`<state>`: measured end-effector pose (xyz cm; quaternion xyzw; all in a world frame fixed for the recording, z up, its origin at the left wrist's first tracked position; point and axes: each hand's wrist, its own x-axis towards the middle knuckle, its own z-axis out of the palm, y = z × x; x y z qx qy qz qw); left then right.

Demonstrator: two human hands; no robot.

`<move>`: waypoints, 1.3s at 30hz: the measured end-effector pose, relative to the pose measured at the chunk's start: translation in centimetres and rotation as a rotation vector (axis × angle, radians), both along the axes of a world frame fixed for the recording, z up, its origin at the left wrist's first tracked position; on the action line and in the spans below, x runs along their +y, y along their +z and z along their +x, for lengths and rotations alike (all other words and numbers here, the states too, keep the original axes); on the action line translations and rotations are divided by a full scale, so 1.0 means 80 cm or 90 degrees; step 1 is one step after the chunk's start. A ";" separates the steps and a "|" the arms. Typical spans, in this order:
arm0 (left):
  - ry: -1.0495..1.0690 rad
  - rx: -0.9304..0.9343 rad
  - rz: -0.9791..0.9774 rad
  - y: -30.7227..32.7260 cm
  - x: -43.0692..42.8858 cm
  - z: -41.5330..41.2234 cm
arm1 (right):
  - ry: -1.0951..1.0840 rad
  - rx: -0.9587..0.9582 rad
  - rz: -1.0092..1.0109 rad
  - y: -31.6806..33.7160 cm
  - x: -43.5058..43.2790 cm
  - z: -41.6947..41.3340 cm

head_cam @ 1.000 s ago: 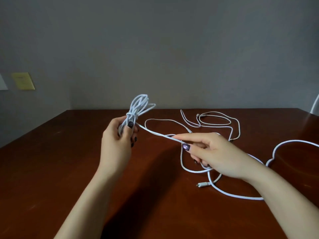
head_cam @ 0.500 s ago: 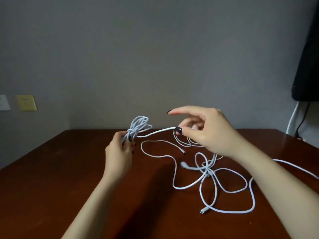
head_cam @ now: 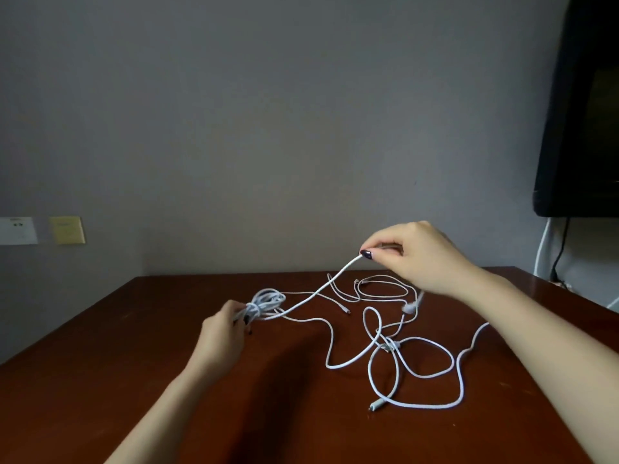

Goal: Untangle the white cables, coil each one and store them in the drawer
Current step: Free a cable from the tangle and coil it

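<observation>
on the right half of the dark counter [head_cam: 100, 380], thin white cables [head_cam: 390, 346] lie in loose crossing loops, one plug end [head_cam: 374, 404] nearest its front edge; i cannot count the cables there. left of the counter's middle the left hand [head_cam: 222, 333] grips one wound coil [head_cam: 266, 300], and a single taut strand [head_cam: 315, 295] runs up to the right hand [head_cam: 422, 259], which pinches it above the counter's far edge. plain wood runs along the counter's left side.
</observation>
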<state>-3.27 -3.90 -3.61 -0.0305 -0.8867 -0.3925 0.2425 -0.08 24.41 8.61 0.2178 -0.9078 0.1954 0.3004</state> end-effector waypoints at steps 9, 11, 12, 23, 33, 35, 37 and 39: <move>-0.293 -0.111 -0.006 0.017 0.046 0.019 | 0.051 0.476 -0.097 0.002 -0.008 0.027; -0.344 -0.138 -0.040 0.023 0.053 0.019 | 0.070 0.529 -0.081 0.001 -0.014 0.030; -0.381 -0.160 -0.066 0.025 0.057 0.020 | 0.073 0.548 -0.075 0.000 -0.017 0.029; -0.896 -0.376 0.359 0.011 0.074 0.013 | -0.145 0.299 -0.171 -0.078 0.010 -0.067; -0.702 -0.105 0.783 0.027 0.051 -0.004 | -0.105 0.352 0.111 -0.117 -0.017 -0.050; -0.592 -0.079 0.924 0.030 0.045 -0.010 | -0.049 0.374 0.155 -0.114 -0.023 -0.041; -0.523 -0.077 1.017 0.029 0.041 -0.015 | -0.009 0.395 0.188 -0.113 -0.029 -0.034; -0.458 -0.103 1.037 0.024 0.041 -0.018 | 0.024 0.413 0.223 -0.112 -0.035 -0.028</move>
